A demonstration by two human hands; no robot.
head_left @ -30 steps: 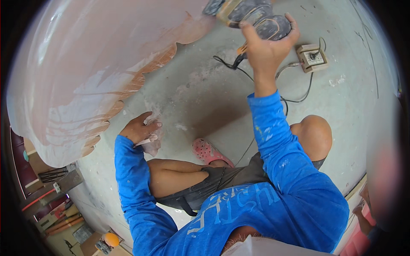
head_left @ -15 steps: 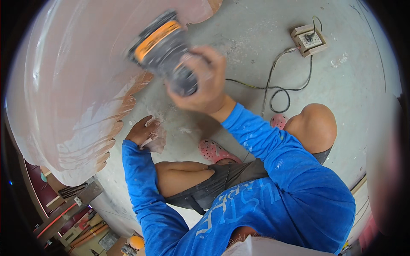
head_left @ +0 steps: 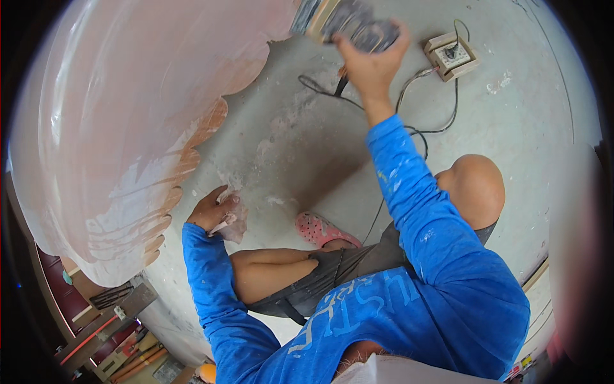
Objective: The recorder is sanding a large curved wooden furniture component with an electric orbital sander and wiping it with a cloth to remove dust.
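My right hand grips a dark power sander, its pad end turned left against or close to the far edge of a large pinkish, scallop-edged panel; whether they touch I cannot tell. A black cord trails from the sander's handle. At the panel's near lower side, my left hand is closed around a crumpled, dusty whitish cloth or sheet, which hangs from its fingers. Smooth pale filler covers the panel, with brown wood showing along its scalloped edge.
A power outlet box with a plug and cables lies on the grey floor at the far right. Cord loops near my knee. My foot in a pink clog stands mid-floor. Tools and wooden pieces crowd the lower left.
My right hand has carried the sander away and to the right, from over the panel's lower middle to its far edge. My left hand has dropped slightly with the cloth or sheet.
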